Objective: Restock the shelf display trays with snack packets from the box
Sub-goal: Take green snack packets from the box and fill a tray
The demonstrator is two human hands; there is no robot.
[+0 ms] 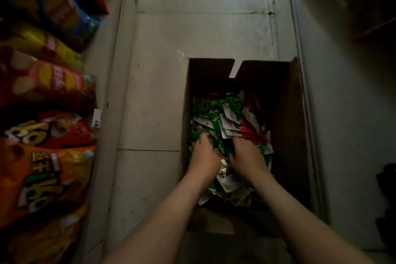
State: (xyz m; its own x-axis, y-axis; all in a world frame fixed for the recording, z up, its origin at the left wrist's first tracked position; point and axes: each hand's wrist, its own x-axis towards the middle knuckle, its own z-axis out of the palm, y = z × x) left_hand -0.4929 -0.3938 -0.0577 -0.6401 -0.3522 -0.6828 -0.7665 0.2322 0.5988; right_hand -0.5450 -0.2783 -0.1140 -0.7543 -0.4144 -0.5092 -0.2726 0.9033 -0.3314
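The left hand (204,153) and right hand (246,156) sit side by side inside the open cardboard box (285,124) on the floor (154,92), fingers curled round green-and-white snack packets (225,111) (chip bags (42,83) at left).

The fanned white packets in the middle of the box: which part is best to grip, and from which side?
Probably from above, pinching the stepped near edges of the fanned white packets: they lie flat and overlapped like cards, so one pinch could take several. The tall walls of the box close off the sides. The right hand, just on their near side, looks nearest.
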